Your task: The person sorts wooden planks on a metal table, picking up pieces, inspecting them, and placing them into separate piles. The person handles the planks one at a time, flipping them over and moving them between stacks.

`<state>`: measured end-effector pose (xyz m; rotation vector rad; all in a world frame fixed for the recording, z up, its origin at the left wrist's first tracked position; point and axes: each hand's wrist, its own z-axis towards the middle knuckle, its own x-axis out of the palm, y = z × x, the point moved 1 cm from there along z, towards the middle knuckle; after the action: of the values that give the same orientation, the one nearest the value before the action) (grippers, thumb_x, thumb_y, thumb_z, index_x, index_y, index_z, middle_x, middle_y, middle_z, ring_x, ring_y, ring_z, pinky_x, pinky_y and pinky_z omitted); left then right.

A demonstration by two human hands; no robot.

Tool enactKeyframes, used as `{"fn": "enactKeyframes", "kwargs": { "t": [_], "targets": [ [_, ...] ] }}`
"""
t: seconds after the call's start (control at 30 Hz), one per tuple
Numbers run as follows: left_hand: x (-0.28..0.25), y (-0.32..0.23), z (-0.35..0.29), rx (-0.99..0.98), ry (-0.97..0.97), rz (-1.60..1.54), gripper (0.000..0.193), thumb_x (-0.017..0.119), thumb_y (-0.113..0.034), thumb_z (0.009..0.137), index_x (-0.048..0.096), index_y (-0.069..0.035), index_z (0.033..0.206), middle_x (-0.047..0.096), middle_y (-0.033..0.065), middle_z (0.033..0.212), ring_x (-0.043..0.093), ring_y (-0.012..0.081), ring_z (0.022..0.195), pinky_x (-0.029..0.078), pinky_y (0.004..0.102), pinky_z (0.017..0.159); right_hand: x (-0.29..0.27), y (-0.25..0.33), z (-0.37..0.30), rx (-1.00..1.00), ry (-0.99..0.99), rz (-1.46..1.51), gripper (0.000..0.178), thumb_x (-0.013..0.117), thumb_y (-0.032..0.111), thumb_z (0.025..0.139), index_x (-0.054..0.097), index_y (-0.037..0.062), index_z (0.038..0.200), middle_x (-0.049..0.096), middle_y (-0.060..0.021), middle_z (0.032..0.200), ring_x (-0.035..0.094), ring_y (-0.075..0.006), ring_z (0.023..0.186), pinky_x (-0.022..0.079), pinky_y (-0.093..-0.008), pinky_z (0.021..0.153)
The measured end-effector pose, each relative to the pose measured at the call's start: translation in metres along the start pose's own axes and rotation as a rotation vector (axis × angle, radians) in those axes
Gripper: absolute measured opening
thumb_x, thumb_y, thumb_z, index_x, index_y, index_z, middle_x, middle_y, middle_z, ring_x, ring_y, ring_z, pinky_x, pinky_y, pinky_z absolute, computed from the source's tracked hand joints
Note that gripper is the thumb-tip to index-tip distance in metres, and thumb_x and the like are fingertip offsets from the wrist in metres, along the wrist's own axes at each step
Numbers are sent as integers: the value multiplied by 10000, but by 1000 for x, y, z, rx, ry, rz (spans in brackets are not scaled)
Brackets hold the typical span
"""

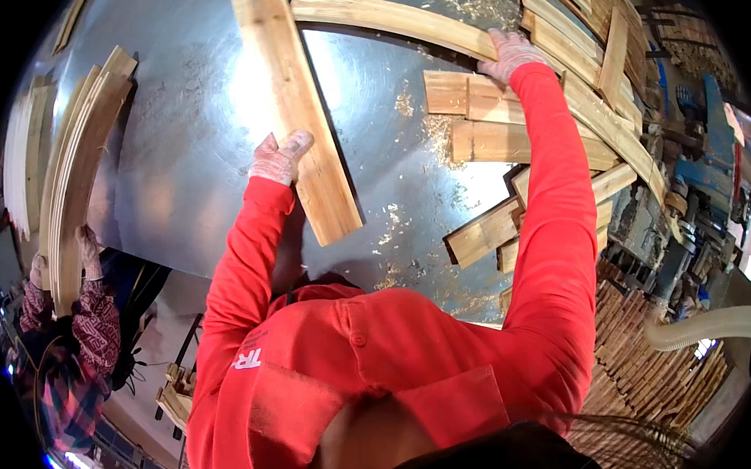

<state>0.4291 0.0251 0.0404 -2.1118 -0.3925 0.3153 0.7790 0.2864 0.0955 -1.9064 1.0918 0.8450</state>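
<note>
Pinching the wide board (283, 79) by its left edge over the counter (179, 151) with left hand (277, 160); touching the long board (395, 18) with right hand (513, 51), cannot tell if pinching. Likely stiff, fairly light; best held along edges.

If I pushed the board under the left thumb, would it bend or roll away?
The board would probably stay stiff: it looks like solid, straight wood. It likely wouldn't roll, being broad and flat with square edges. It might slide easily, though, because the table looks smooth and shiny.
</note>
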Motion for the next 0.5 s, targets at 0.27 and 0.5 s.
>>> {"fn": "enactKeyframes", "kwargs": {
  "t": [0.27,0.5],
  "targets": [
    [-91,30,15,100,-203,607,331,676,-285,830,629,-36,1043,658,135,842,615,263,723,482,321,712,-2,121,-85,-33,100,153,1153,642,705,681,77,143,1515,314,-210,1480,327,-369,1364,207,-488,1138],
    [-119,39,-17,-52,-307,28,289,744,-214,805,644,-12,985,657,34,834,570,123,728,456,277,669,54,100,-135,27,-101,178,1083,709,583,675,166,131,1496,414,-208,1392,412,-353,1293,288,-499,1084]
  ]
}}
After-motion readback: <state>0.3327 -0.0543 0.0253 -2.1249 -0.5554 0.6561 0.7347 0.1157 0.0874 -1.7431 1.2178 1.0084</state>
